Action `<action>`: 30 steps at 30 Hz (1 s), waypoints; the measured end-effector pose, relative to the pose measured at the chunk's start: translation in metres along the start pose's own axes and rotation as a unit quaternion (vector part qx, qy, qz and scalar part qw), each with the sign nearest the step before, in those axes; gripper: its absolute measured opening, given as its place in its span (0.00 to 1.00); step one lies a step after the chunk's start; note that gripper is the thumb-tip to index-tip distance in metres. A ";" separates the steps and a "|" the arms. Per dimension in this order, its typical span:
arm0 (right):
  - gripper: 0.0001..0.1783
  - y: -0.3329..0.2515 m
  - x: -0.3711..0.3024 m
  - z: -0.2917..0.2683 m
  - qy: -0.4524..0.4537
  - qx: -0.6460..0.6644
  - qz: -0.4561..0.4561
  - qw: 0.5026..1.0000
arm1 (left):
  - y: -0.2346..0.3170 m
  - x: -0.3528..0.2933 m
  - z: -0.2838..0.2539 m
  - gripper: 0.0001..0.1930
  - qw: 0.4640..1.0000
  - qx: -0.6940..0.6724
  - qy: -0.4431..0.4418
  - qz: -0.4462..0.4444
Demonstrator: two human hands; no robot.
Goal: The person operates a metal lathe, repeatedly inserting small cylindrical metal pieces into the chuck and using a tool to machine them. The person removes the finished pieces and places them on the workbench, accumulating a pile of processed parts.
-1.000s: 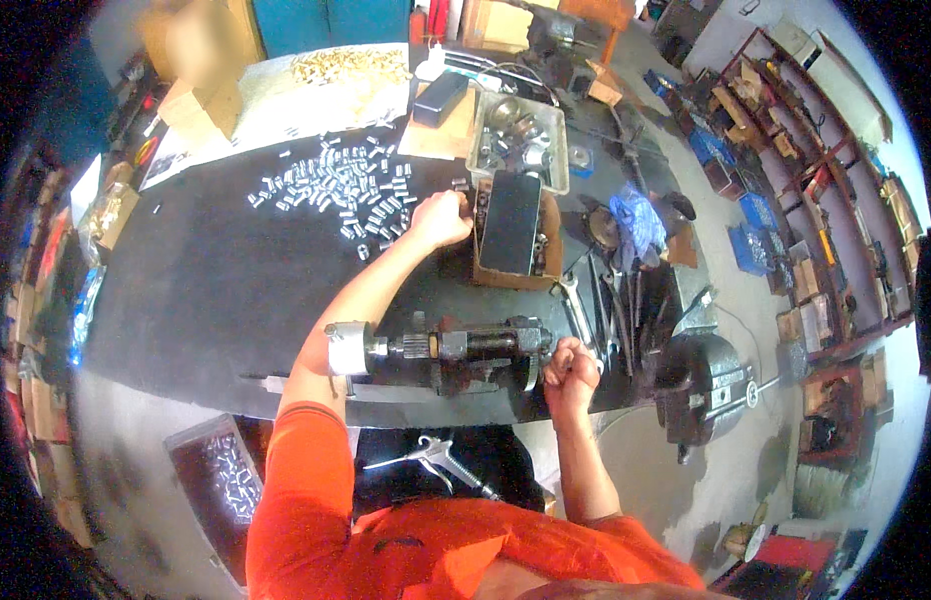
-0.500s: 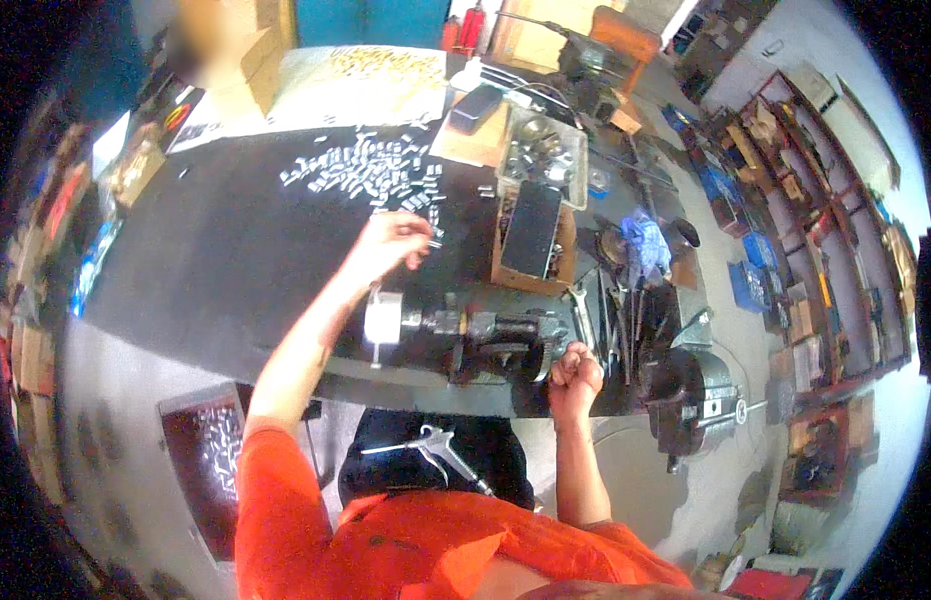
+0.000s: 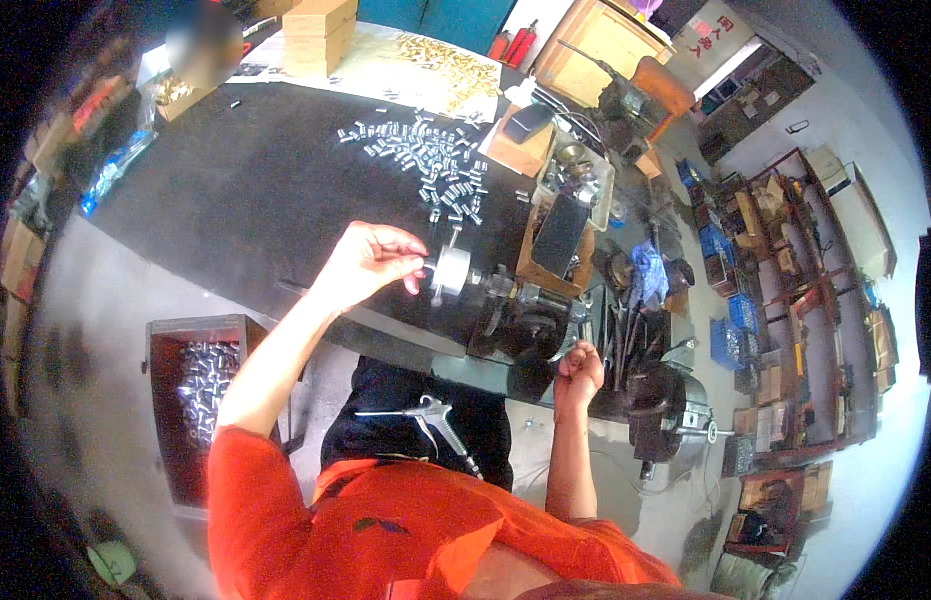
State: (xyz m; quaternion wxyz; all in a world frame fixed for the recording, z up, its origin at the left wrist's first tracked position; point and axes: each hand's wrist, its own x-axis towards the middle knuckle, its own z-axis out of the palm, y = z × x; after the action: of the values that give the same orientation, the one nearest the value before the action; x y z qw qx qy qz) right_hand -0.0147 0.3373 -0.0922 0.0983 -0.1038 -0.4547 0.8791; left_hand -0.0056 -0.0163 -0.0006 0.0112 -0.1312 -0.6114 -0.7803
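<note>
My left hand (image 3: 374,264) pinches a small silvery metal cylinder (image 3: 427,267), mostly hidden by the fingertips, right at the front of a bright round chuck (image 3: 453,271). Behind the chuck, a dark bench-mounted spindle unit (image 3: 526,318) runs to the right. Beside that unit's right end, my right hand (image 3: 580,368) is closed; what lies in its fingers, if anything, is hidden. Past the chuck, many loose metal cylinders (image 3: 421,147) are spread over the dark bench top (image 3: 276,190). An air blow gun (image 3: 433,412) rests on my lap.
Brass-coloured parts (image 3: 451,65) lie on white paper at the back. A cardboard box (image 3: 531,265) with a dark flat object, wrenches (image 3: 611,335) and a vise (image 3: 671,415) are on the right. A crate (image 3: 166,400) of metal parts stands lower left. Shelving (image 3: 816,300) lines the right wall.
My left hand has moved from the edge of the cylinder pile back to the chuck's front. My right hand stays closed by the spindle unit. The whole view has shifted with my head.
</note>
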 end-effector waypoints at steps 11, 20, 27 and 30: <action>0.08 -0.060 -0.026 0.032 -0.092 -0.055 -0.034 0.994 | -0.001 0.002 -0.001 0.04 1.000 0.016 -0.023 -0.003; 0.08 -0.062 0.053 0.084 -0.098 -0.014 -0.118 0.988 | -0.005 0.001 0.004 0.05 0.999 0.043 -0.009 0.027; 0.09 0.014 0.096 0.015 0.040 -0.238 -0.172 0.955 | -0.005 0.002 0.006 0.06 0.998 0.050 -0.022 0.044; 0.08 0.016 0.048 0.004 0.066 -0.063 -0.004 0.996 | -0.004 0.001 0.004 0.06 0.999 0.041 -0.018 0.025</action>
State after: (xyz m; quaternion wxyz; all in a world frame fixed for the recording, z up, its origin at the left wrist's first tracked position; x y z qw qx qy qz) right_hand -0.0628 0.3380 -0.1077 0.1245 -0.1657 -0.5025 0.8394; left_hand -0.0065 -0.0115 -0.0038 0.0250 -0.1600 -0.6394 -0.7517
